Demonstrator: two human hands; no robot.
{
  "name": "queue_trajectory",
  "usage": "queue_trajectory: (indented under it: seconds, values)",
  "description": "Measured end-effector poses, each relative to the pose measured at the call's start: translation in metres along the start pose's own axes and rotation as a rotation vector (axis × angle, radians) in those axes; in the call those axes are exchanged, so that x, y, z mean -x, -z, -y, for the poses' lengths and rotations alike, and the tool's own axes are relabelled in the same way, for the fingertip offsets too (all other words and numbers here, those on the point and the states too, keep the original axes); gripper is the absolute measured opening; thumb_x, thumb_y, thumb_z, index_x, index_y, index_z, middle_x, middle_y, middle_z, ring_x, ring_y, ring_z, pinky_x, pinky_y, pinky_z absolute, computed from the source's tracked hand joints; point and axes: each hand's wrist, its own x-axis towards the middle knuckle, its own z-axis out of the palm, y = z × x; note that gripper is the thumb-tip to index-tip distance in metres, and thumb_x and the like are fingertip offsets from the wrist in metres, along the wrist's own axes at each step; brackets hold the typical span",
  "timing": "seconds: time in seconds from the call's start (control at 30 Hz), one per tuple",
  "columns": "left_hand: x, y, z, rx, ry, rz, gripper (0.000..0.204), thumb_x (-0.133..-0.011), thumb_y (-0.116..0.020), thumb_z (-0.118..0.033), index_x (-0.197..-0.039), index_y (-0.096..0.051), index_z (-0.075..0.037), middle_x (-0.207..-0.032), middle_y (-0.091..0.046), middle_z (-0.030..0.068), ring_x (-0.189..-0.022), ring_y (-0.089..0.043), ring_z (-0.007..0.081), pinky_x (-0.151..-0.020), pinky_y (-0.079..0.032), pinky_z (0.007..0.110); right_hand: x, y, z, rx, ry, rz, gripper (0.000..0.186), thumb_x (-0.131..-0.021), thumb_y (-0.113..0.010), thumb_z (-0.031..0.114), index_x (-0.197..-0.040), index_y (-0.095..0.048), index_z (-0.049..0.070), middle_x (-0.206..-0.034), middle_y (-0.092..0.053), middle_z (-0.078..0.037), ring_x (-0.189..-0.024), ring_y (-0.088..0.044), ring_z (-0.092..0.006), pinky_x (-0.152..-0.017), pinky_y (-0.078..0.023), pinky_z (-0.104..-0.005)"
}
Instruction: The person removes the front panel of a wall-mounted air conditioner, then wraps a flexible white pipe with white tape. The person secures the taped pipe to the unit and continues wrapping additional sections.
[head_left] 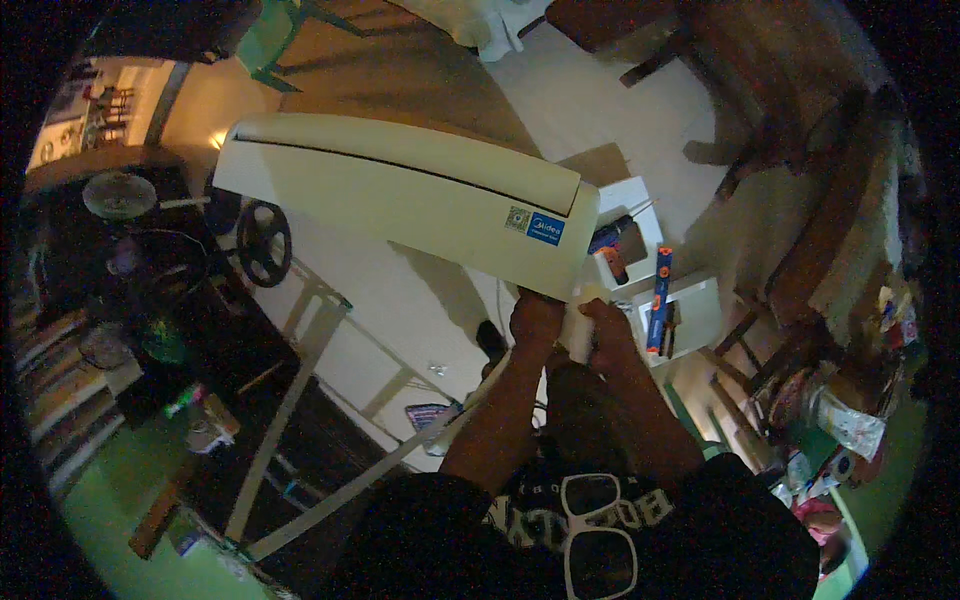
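Note:
A long cream air conditioner indoor unit [400,190] stretches across the middle in front of me, with a dark slot along its length and stickers near its right end. Close against its near right corner are both my hands. My left hand [535,322] is closed at the lower edge, its fingertips hidden under the unit. Beside it, my right hand [606,335] is closed around a pale band [577,332] that runs down between the two hands. Dim light hides what the band is and exactly how the fingers hold it.
Right of the unit lie a cordless drill [612,245] on a white molded piece [640,200], a blue and orange spirit level [659,300] and a white tray [700,310]. A pale metal frame [300,400] stands at left, near a spoked wheel [263,245]. Wooden furniture [810,230] fills the right.

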Motion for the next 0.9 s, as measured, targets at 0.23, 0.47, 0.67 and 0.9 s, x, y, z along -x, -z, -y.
queue_trajectory:
  seconds: [0.23, 0.47, 0.67, 0.9]
  values:
    - [0.047, 0.058, 0.014, 1.121, -0.006, 0.282, 0.066, -0.096, -0.056, -0.028, -0.153, -0.035, -0.003, -0.146, -0.051, 0.0269, -0.136, -0.05, 0.04, -0.113, -0.04, 0.044, 0.071, -0.093, 0.029, 0.139, 0.151, -0.1, 0.053, -0.091, -0.065, 0.02, -0.138, -0.051, 0.001, -0.121, -0.063, -0.014, -0.104, -0.064, -0.0268, -0.09, -0.052, -0.043]
    - [0.073, 0.108, 0.029, 0.611, -0.097, 0.46, 0.085, -0.087, -0.071, -0.014, -0.159, -0.027, -0.003, -0.157, -0.042, 0.0249, -0.146, -0.041, 0.0354, -0.119, -0.034, 0.044, 0.052, -0.143, 0.044, 0.572, 0.287, -0.191, 0.045, -0.092, -0.072, 0.021, -0.128, -0.058, -0.002, -0.116, -0.069, -0.02, -0.103, -0.068, -0.0311, -0.09, -0.054, -0.0422]
    - [0.056, 0.058, 0.057, 0.74, -0.015, 0.189, 0.067, -0.086, -0.073, -0.016, -0.144, -0.044, 0.0, -0.138, -0.06, 0.0218, -0.132, -0.056, 0.0333, -0.107, -0.046, 0.043, 0.037, -0.162, 0.028, 1.106, 0.262, -0.28, 0.046, -0.091, -0.068, 0.032, -0.118, -0.061, -0.004, -0.115, -0.069, -0.029, -0.107, -0.068, -0.0459, -0.094, -0.052, -0.054]
    - [0.021, -0.037, 0.104, -0.002, -0.281, -0.103, 0.046, -0.094, -0.066, -0.026, -0.131, -0.053, -0.002, -0.123, -0.065, 0.021, -0.111, -0.067, 0.035, -0.088, -0.057, 0.043, 0.034, -0.182, 0.025, 1.688, 0.688, -0.143, 0.027, -0.092, -0.064, 0.027, -0.098, -0.068, 0.001, -0.097, -0.07, -0.026, -0.086, -0.069, -0.0446, -0.082, -0.056, -0.0535]
